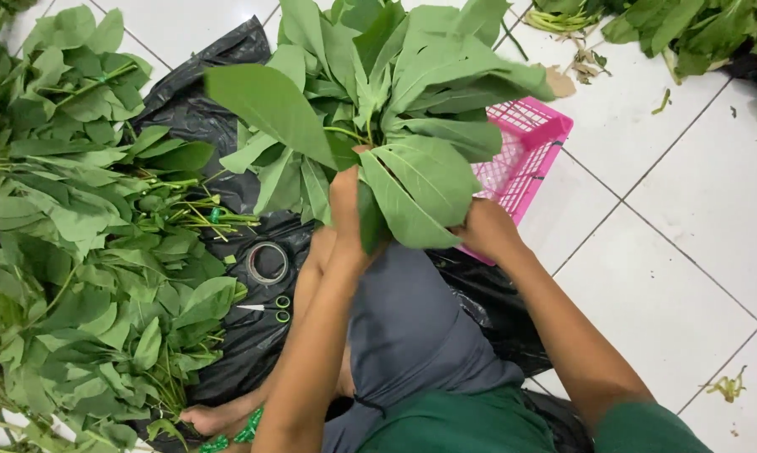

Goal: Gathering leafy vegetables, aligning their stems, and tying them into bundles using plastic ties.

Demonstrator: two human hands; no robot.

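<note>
Both hands, the left hand (345,222) and right hand (483,226), hold tight a bunch of big green leaves (378,101) above the lap, probably light, soft, easily torn, best gripped by the stems.

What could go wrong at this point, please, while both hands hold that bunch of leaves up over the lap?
The left hand and right hand grip the leaf bunch only at its stems, so loose stems could slip out onto the black plastic sheet. The wide leaves hide the pink basket behind them. The scissors lie open-bladed near the bare foot.
</note>
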